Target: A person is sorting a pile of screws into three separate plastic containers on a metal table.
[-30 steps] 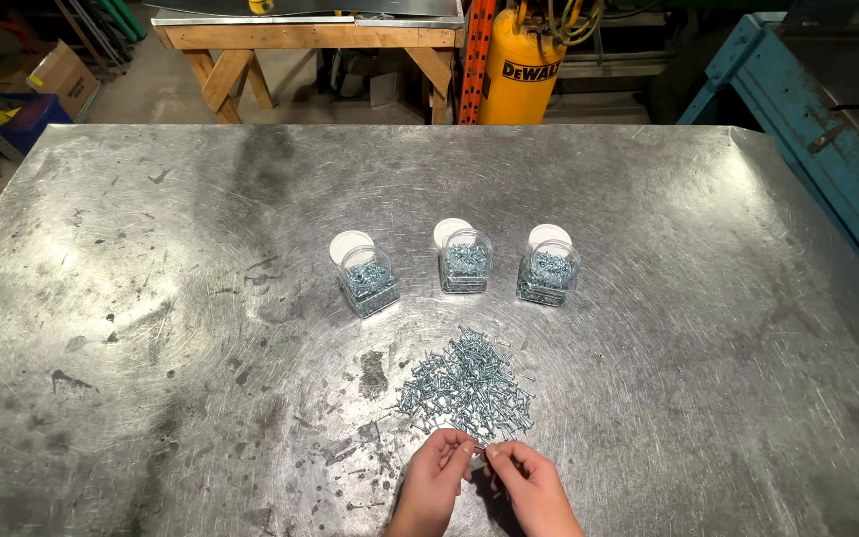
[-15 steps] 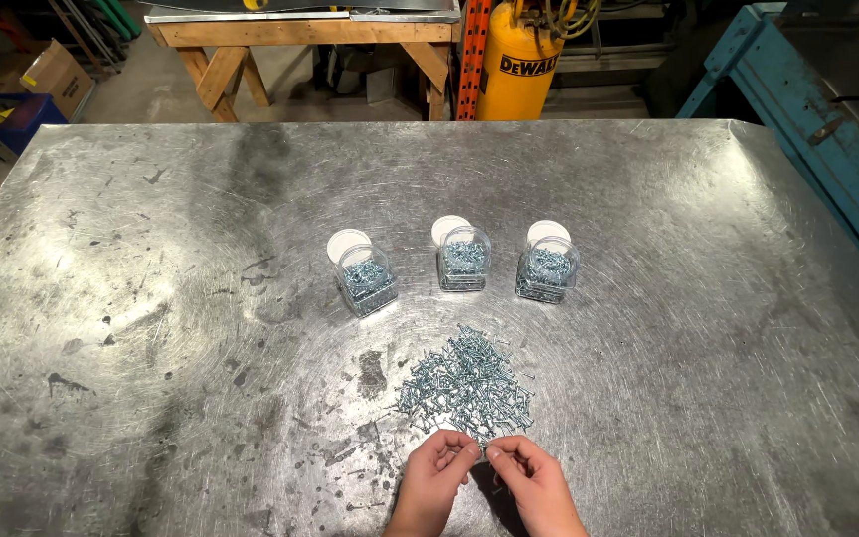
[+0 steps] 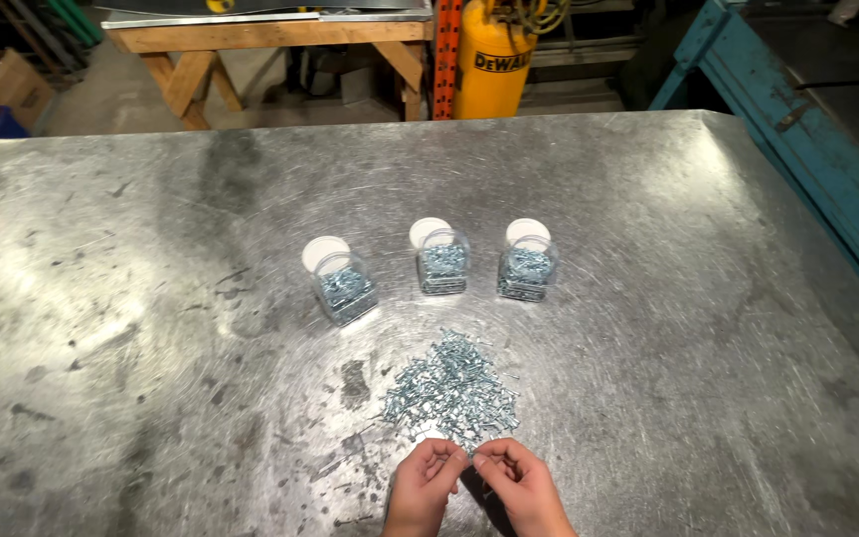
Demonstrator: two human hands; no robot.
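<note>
We see a scratched, dull-gleaming metal table [image 3: 151, 298]. On it, shiny metal screws [image 3: 454, 390] lie before three clear plastic jars [image 3: 442, 264].

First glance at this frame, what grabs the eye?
Three clear jars of small silvery fasteners stand in a row mid-table, a white lid behind each. In front lies a loose pile of fasteners on the scuffed metal table. At its near edge, the left hand and right hand meet fingertip to fingertip.

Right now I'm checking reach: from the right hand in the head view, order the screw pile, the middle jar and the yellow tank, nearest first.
From the right hand:
1. Screw pile, just ahead of the fingertips.
2. Middle jar, beyond the pile, mid-table.
3. Yellow tank, past the table's far edge, on the floor.
</note>
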